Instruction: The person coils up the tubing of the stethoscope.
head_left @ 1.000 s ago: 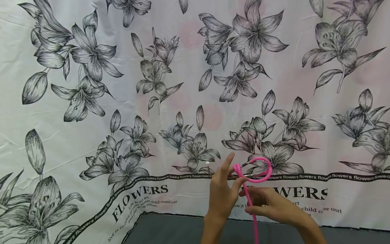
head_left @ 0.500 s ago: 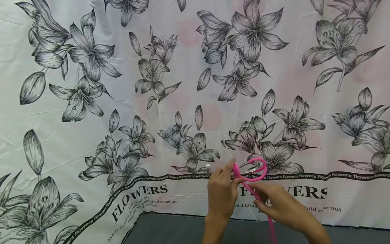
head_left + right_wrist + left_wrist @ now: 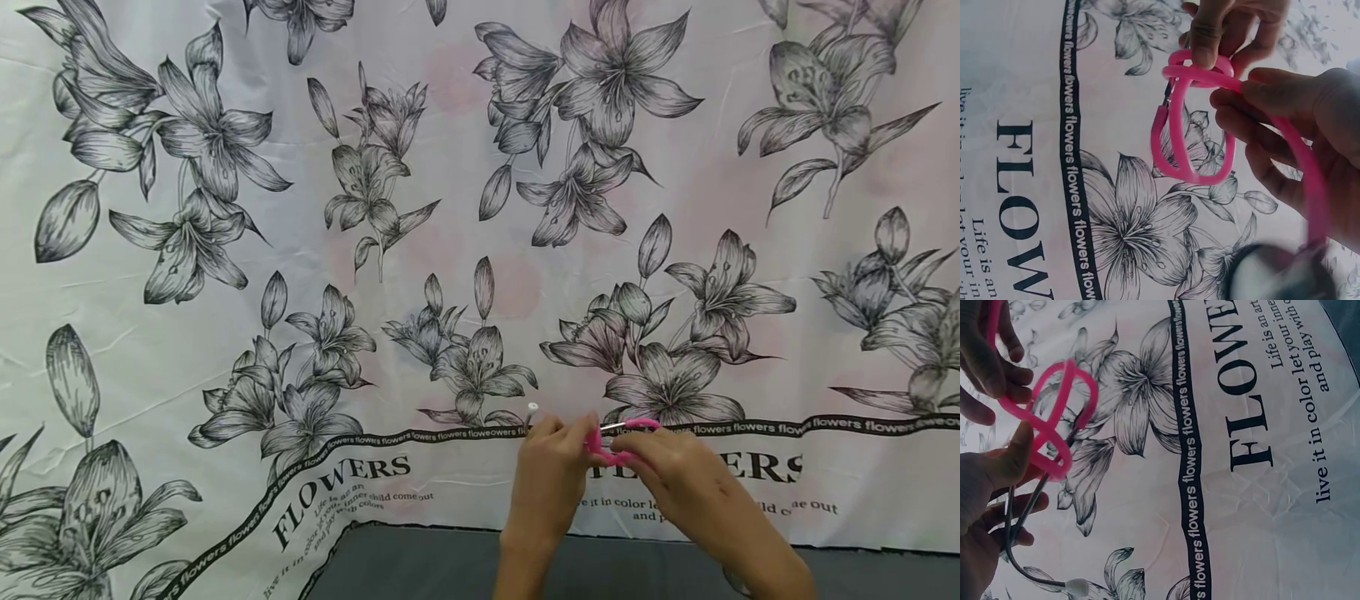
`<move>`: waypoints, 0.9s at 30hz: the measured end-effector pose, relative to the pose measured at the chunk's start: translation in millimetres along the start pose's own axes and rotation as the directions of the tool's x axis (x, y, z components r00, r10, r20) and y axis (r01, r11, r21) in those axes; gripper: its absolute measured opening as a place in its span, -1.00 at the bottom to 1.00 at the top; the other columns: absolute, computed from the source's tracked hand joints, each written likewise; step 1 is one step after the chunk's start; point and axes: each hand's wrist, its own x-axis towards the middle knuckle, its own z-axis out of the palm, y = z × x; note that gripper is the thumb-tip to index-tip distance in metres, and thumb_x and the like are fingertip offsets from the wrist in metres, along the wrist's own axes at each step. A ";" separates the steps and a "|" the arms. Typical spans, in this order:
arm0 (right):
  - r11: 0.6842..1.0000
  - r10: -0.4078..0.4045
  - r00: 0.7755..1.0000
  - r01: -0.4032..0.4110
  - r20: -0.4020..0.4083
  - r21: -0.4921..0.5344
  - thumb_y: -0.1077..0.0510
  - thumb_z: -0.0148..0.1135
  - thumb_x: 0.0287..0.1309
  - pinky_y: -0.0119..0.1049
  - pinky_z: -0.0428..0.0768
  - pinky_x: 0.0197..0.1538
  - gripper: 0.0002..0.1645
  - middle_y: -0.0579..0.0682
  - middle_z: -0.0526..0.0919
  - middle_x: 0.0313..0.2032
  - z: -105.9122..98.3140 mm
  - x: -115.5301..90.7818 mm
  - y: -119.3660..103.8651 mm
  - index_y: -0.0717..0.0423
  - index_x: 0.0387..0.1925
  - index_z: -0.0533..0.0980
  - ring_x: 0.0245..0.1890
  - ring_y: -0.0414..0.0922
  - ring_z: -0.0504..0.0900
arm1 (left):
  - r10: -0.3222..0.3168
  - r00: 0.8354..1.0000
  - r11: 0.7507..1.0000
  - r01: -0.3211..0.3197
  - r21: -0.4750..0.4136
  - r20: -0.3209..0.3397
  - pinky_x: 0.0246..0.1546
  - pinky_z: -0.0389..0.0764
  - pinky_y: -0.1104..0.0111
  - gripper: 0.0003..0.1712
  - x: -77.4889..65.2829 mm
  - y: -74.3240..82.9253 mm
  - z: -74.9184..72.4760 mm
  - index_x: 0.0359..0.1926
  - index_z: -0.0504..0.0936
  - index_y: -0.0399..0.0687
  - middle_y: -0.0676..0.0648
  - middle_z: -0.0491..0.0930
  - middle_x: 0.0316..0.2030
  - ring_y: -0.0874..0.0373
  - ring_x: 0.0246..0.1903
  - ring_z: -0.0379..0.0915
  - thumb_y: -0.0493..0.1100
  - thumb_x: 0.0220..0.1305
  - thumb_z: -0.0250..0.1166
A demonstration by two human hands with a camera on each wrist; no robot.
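Note:
A stethoscope with pink tubing (image 3: 1177, 125) is held in front of me, its tubing wound into loops about the metal ear tubes (image 3: 1040, 584). My left hand (image 3: 547, 483) pinches the wound part between thumb and fingers. Past that hand a white ear tip (image 3: 1077, 587) sticks out. Close beside it, my right hand (image 3: 686, 483) grips the free length of tubing between thumb and fingers, drawn across the loops. The round chest piece (image 3: 1279, 275) hangs blurred at the bottom of the right wrist view. In the head view, the hands cover much of the tubing.
A white cloth (image 3: 435, 333) with black-line lilies and a black lettered band (image 3: 465, 434) spreads under the hands. Along the near side, a dark grey surface (image 3: 420, 567) shows past the cloth's edge.
My right hand has moved up toward the left, bringing the free tubing round to the loops. The loop now shows smaller and partly covered in the head view.

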 end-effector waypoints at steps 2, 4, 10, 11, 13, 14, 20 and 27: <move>0.998 0.007 1.000 -0.007 -0.010 -0.060 0.38 0.59 -0.13 -0.23 0.66 -0.24 -0.53 -0.22 0.80 -0.36 -0.6 -1.1 0.5 -0.02 -0.12 0.72 -0.39 -0.27 0.69 | 0.037 0.999 0.999 -0.037 0.004 0.029 -0.32 0.49 0.56 -0.48 0.6 1.5 -0.5 -0.03 0.77 0.13 0.20 0.84 -0.34 0.29 -0.44 0.40 0.16 -0.06 0.55; 0.996 0.029 0.999 -0.030 -0.017 -0.086 0.37 0.61 -0.15 -0.17 0.66 -0.21 -0.50 -0.22 0.80 -0.38 -1.7 -2.0 0.4 -0.02 -0.10 0.71 -0.42 -0.29 0.68 | 0.073 0.996 0.997 -0.073 0.001 0.052 -0.31 0.47 0.57 -0.47 1.3 3.5 -1.2 -0.05 0.77 0.14 0.21 0.84 -0.32 0.30 -0.44 0.39 0.17 -0.09 0.58; 0.993 0.062 0.997 -0.067 -0.056 -0.101 0.40 0.65 -0.24 -0.24 0.57 -0.25 -0.45 -0.21 0.78 -0.45 -3.6 -1.8 0.9 -0.01 -0.12 0.70 -0.50 -0.33 0.58 | 0.135 0.981 0.991 -0.131 -0.032 0.138 -0.32 0.46 0.65 -0.49 1.3 8.6 -3.7 -0.08 0.76 0.17 0.27 0.80 -0.36 0.35 -0.40 0.47 0.22 -0.05 0.59; 0.992 0.057 0.996 -0.065 -0.069 -0.113 0.38 0.65 -0.24 -0.23 0.57 -0.26 -0.47 -0.19 0.77 -0.46 -3.4 -1.6 1.3 -0.01 -0.14 0.71 -0.50 -0.29 0.59 | 0.141 0.978 0.990 -0.136 -0.046 0.154 -0.33 0.46 0.66 -0.50 0.9 8.7 -4.0 -0.07 0.76 0.17 0.28 0.80 -0.36 0.35 -0.39 0.49 0.22 -0.02 0.59; 0.990 0.045 0.995 -0.057 -0.093 -0.130 0.37 0.64 -0.25 -0.19 0.58 -0.28 -0.52 -0.14 0.78 -0.46 -3.5 -1.4 2.0 0.00 -0.20 0.71 -0.48 -0.21 0.64 | 0.154 0.968 0.987 -0.141 -0.079 0.197 -0.33 0.43 0.67 -0.54 0.2 8.2 -5.2 -0.07 0.74 0.18 0.30 0.79 -0.35 0.36 -0.39 0.48 0.21 0.04 0.57; 0.990 0.040 0.994 -0.054 -0.103 -0.134 0.37 0.64 -0.26 -0.19 0.58 -0.29 -0.54 -0.13 0.78 -0.46 -3.4 -1.5 2.5 0.01 -0.22 0.72 -0.47 -0.19 0.65 | 0.158 0.962 0.985 -0.139 -0.101 0.221 -0.33 0.41 0.67 -0.55 -0.1 7.6 -5.9 -0.05 0.73 0.18 0.30 0.80 -0.33 0.36 -0.38 0.47 0.20 0.07 0.56; 0.990 0.027 0.989 -0.046 -0.142 -0.136 0.34 0.66 -0.31 -0.30 0.47 -0.37 -0.59 -0.12 0.74 -0.48 -3.8 -1.1 5.4 0.03 -0.30 0.73 -0.49 -0.20 0.50 | 0.184 0.930 0.964 -0.107 -0.244 0.318 -0.20 0.44 0.67 -0.44 0.3 4.7 -11.0 0.10 0.69 0.20 0.28 0.82 -0.18 0.39 -0.31 0.44 0.22 0.09 0.53; 0.992 0.003 0.982 -0.026 -0.188 -0.121 -0.07 0.24 0.39 -0.42 0.40 -0.29 -0.67 -0.15 0.71 -0.52 -0.8 -1.1 8.8 0.05 -0.34 0.73 -0.51 -0.25 0.48 | 0.215 0.920 0.949 -0.118 -0.292 0.327 -0.18 0.41 0.70 -0.35 2.6 3.1 -15.9 0.16 0.70 0.20 0.27 0.81 -0.16 0.39 -0.30 0.42 0.24 0.05 0.56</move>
